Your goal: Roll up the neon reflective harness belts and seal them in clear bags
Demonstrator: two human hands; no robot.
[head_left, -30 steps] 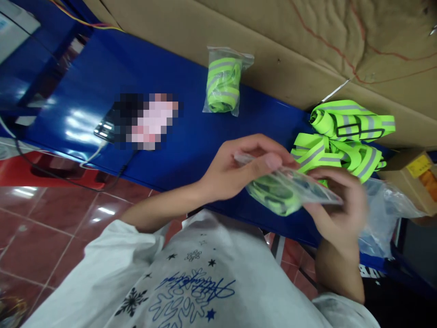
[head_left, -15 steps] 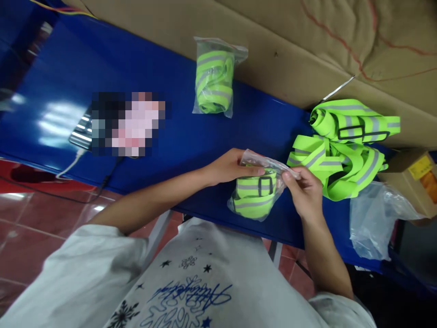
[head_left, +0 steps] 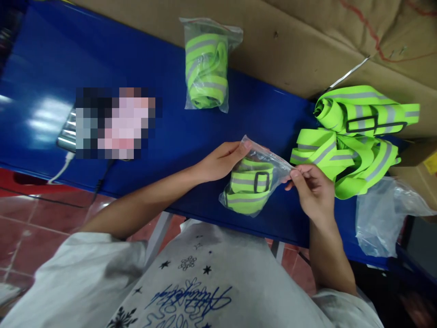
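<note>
By the left hand's closed fingers (head_left: 243, 149), 1 upper corner of a clear bag (head_left: 280, 169) is gripped; a folded neon strap (head_left: 244, 183) is enclosed, held over the blue table (head_left: 136, 64). The opposite corner is pinched by the right hand (head_left: 314, 189). Farther right, neon straps (head_left: 363, 98) are piled.

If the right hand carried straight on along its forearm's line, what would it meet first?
Apart from the clear bag it pinches, the right hand would probably meet the loose green straps on the blue table; its height is unclear, so it might pass over.
</note>
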